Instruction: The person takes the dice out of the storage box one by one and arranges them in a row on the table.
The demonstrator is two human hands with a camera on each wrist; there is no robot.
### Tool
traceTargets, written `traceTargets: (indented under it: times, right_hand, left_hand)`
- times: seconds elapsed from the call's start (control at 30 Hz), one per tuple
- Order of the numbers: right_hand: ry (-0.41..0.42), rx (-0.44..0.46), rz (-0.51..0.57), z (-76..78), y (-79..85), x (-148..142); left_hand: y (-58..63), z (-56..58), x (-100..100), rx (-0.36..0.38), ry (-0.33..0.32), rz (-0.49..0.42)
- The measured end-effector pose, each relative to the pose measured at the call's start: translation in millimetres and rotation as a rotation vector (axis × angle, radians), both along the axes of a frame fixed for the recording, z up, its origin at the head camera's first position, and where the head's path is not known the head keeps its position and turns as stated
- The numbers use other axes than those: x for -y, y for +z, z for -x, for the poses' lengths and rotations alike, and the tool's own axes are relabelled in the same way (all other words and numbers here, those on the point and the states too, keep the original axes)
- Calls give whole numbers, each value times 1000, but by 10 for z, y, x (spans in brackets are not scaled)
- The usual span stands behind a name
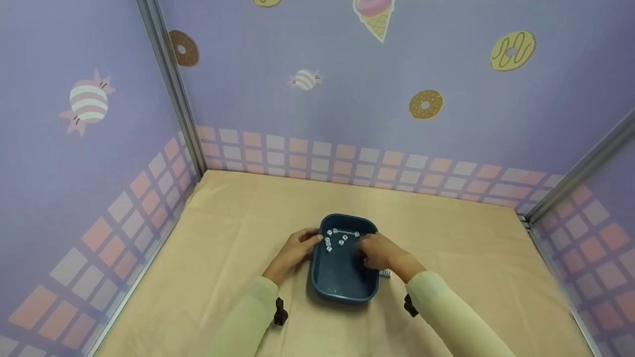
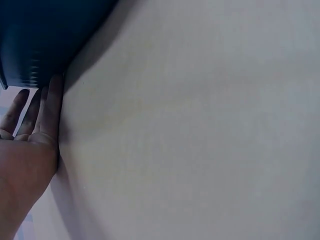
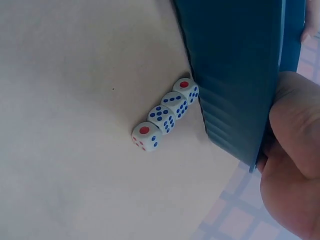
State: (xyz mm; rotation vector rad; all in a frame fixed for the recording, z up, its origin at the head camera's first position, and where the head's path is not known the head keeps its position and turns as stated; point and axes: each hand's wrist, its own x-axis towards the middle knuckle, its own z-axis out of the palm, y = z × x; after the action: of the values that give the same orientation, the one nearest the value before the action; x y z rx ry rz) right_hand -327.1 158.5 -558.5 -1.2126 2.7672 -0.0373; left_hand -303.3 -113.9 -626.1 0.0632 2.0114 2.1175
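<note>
A dark blue plastic bin [image 1: 346,300] stands on the table, with several white dice [image 1: 328,244] scattered on its floor toward the far end. At the bin's left rim, my left hand [image 1: 296,248] holds the side, thumb over the edge; its other fingers lie along the outside wall in the left wrist view. My right hand [image 1: 381,254] reaches over the right rim into the bin, fingers bent downward. Its fingertips are hidden, so whether they pinch a die does not show. Outside the right wall, several dice [image 3: 161,118] form a touching row, one end close to the bin.
A beige cloth [image 1: 248,213] covers the table. Purple walls [image 1: 347,109] with candy pictures enclose the back and both sides, joined by grey metal posts [image 1: 173,89]. Dark straps [image 1: 280,312] show at the wrists.
</note>
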Motion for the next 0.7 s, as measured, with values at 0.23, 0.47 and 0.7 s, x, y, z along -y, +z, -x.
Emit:
traceTargets:
  times: [0.23,0.47,0.7]
  right_hand:
    - [-39,5,-48,-35,-7,8]
    - [12,-72,36,-34,-83,-56]
    - [-22,-225,334,-57,-137,-109]
  left_hand:
    - [16,-36,-41,-9,7,44]
    - [15,-30,-53,-6,13,105]
    - [-4,-31,-48,-101,82,181]
